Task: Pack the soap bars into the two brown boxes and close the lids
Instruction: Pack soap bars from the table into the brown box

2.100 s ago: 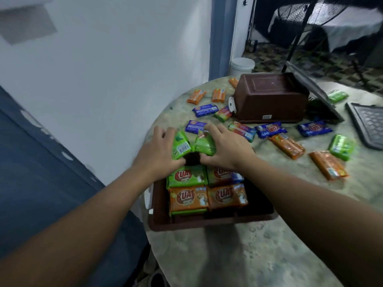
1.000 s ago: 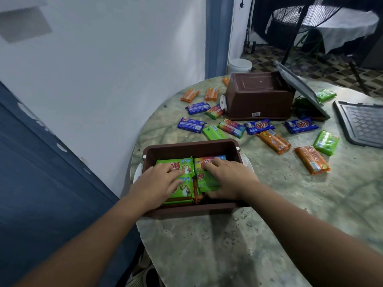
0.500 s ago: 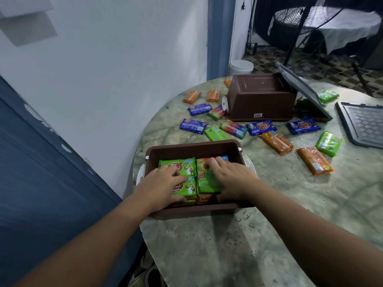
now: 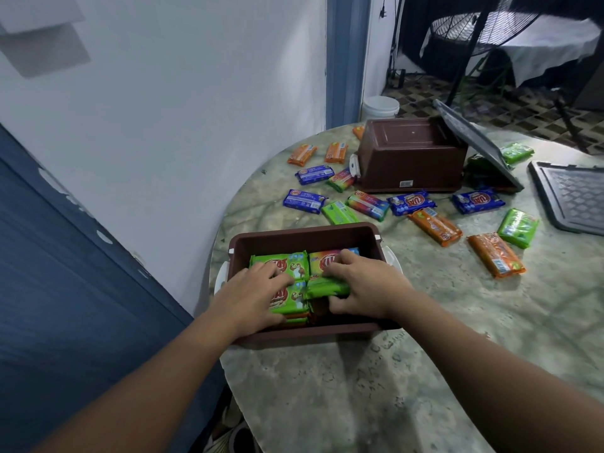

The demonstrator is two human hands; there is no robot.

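Note:
The near brown box [image 4: 304, 232] stands open at the table's left edge, holding layers of soap bars. My left hand [image 4: 258, 295] rests flat on the green bars [image 4: 294, 266] on the box's left side. My right hand [image 4: 366, 286] grips a green soap bar [image 4: 327, 288] on the right side, fingers over it and thumb under it. A rainbow-wrapped bar [image 4: 322, 259] lies beyond it in the box. The second brown box [image 4: 411, 158] sits farther back with a grey lid [image 4: 474, 142] leaning on it.
Loose bars lie scattered on the marble table [image 4: 425, 371]: blue [image 4: 304, 201], green [image 4: 340, 213], orange [image 4: 434, 226], orange [image 4: 496, 255], green [image 4: 518, 227]. Another grey lid [image 4: 572, 197] lies at the right edge. A white wall is close on the left.
Both hands carried green bars from beyond the box down into it. Since half a second ago the right hand's thumb has hooked under its bar; the left hand barely moved.

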